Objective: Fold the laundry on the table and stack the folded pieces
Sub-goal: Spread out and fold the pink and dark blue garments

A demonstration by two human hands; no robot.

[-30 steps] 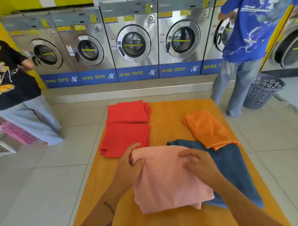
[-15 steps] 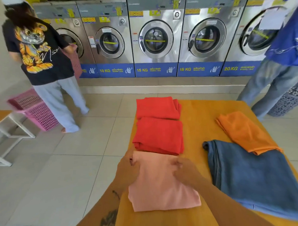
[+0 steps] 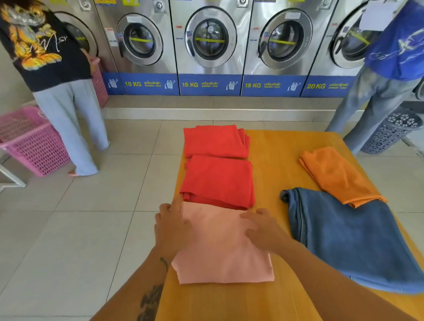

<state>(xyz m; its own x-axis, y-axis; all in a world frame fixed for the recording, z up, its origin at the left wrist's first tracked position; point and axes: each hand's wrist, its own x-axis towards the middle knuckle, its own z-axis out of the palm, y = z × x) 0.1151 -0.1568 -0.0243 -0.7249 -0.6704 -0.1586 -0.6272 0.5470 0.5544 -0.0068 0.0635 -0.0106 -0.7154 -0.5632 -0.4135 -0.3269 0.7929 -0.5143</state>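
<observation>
A folded pink cloth [image 3: 221, 251] lies flat at the left front of the orange table [image 3: 273, 163]. My left hand [image 3: 172, 226] rests flat on its left edge, fingers spread. My right hand [image 3: 261, 228] lies palm down on its right side. Just beyond it sit two folded red cloths, the nearer [image 3: 219, 181] touching the pink one and the farther [image 3: 215, 141] at the table's back edge. A blue towel [image 3: 353, 237] lies spread on the right, with a loosely folded orange cloth [image 3: 339, 175] overlapping its far corner.
A row of washing machines [image 3: 209, 40] lines the back wall. One person in a black shirt [image 3: 51, 70] stands at left beside a pink laundry basket [image 3: 25, 138]. Another person in a blue shirt [image 3: 399, 41] stands at right near a grey basket [image 3: 395, 130].
The pink cloth went from held over the blue towel to lying flat on the left of the table below the red cloths. Both hands released their pinch and now press on it.
</observation>
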